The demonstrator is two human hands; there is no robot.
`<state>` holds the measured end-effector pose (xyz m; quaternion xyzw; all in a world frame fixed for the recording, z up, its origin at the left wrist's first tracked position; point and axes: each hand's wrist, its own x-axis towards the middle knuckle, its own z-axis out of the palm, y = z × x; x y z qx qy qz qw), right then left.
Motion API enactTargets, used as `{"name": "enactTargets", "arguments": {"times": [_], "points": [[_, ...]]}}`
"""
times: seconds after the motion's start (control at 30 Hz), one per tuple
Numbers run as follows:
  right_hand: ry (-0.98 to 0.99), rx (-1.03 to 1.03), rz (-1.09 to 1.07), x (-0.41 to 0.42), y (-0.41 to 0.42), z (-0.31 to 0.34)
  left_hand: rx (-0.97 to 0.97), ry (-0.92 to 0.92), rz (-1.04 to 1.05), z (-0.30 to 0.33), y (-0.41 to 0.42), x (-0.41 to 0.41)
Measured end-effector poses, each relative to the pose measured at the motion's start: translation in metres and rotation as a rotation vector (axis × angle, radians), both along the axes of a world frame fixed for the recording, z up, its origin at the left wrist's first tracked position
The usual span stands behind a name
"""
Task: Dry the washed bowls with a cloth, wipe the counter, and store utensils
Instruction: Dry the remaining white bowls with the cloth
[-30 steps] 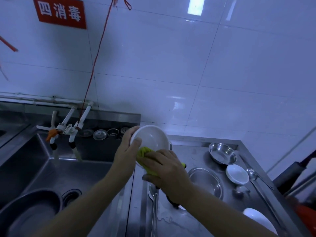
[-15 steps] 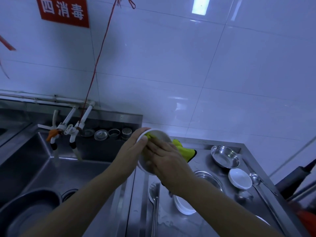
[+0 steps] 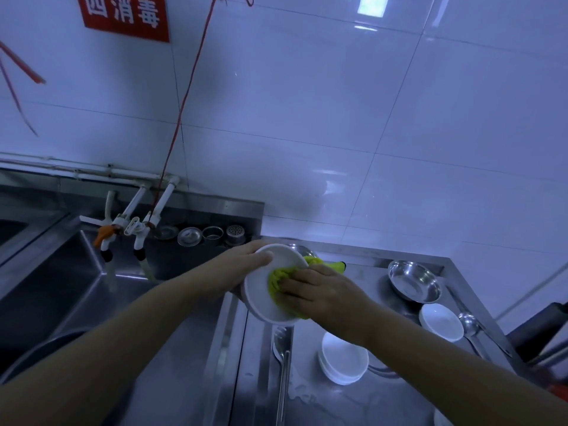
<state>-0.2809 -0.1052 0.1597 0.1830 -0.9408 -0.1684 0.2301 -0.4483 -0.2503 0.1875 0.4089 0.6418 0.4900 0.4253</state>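
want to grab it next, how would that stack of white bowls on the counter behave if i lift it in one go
The stack of white bowls looks glazed and hard, so probably stiff, breakable if knocked. The counter beside it shows water, so the bowls may be wet and slippery. They sit nested and slightly offset, so likely to shift or slide apart unless lifted from underneath.

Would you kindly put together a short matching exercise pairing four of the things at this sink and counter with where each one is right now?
Things:
1. yellow cloth
2. steel bowl
3. stacked white bowls
4. ladle

Places:
A. counter's far right corner
B. under the right forearm
C. pressed into the held white bowl
D. right of the single white bowl

Pairs: 1-C, 2-A, 3-B, 4-D
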Motion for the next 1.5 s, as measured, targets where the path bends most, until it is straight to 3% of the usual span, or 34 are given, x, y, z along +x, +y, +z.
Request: {"name": "enactTargets", "arguments": {"times": [0.07,0.1,0.17,0.23,0.3,0.37,0.43,0.5,0.53,0.6,0.67,0.73,0.8,0.93,1.07,1.17,1.33,1.5], "points": [[-0.028,-0.071,0.004,0.001,0.001,0.000,-0.028,0.169,-0.013,-0.002,-0.005,-0.003],[-0.046,-0.099,-0.022,0.003,0.002,-0.001,-0.020,0.352,-0.013,-0.002,-0.010,-0.004],[-0.086,-0.153,-0.089,0.006,0.004,-0.002,0.088,0.945,0.038,-0.004,-0.019,0.000],[-0.120,-0.212,-0.133,0.009,0.004,-0.002,0.297,1.458,-0.041,-0.003,-0.025,0.008],[-0.142,-0.254,-0.145,0.009,0.003,0.000,0.355,1.682,-0.228,-0.001,-0.025,0.015],[-0.147,-0.275,-0.138,0.009,0.000,0.003,0.316,1.700,-0.336,-0.001,-0.020,0.017],[-0.094,-0.287,-0.120,0.011,-0.001,0.004,0.294,1.659,-0.347,0.000,-0.018,0.017],[0.047,-0.374,-0.117,0.016,0.003,0.004,0.267,1.440,-0.254,-0.001,-0.021,0.014],[0.142,-0.454,-0.130,0.019,0.005,0.004,0.220,1.236,-0.177,-0.003,-0.024,0.013],[0.324,-0.642,-0.179,0.023,0.005,0.005,0.132,0.638,-0.059,-0.005,-0.026,0.017],[0.428,-0.752,-0.200,0.019,-0.001,0.006,0.185,0.126,0.051,-0.008,-0.022,0.027],[0.464,-0.759,-0.202,0.011,-0.013,0.007,0.250,-0.165,0.109,-0.013,-0.013,0.037],[0.493,-0.734,-0.187,0.005,-0.025,0.006,0.315,-0.333,0.120,-0.015,-0.005,0.047],[0.508,-0.593,-0.143,0.002,-0.035,0.000,0.371,-0.441,0.118,-0.015,0.005,0.055],[0.495,-0.639,-0.211,-0.003,-0.033,0.015,0.419,-0.309,0.032,-0.010,0.005,0.055],[0.475,-0.879,-0.287,-0.011,-0.030,0.032,0.453,-0.281,0.010,-0.005,0.005,0.054],[0.416,-1.541,-0.334,-0.022,-0.020,0.050,0.424,-0.299,0.095,-0.003,0.004,0.044],[0.411,-1.869,-0.346,-0.017,-0.018,0.039,0.475,-0.373,0.134,-0.001,0.002,0.037]]}}
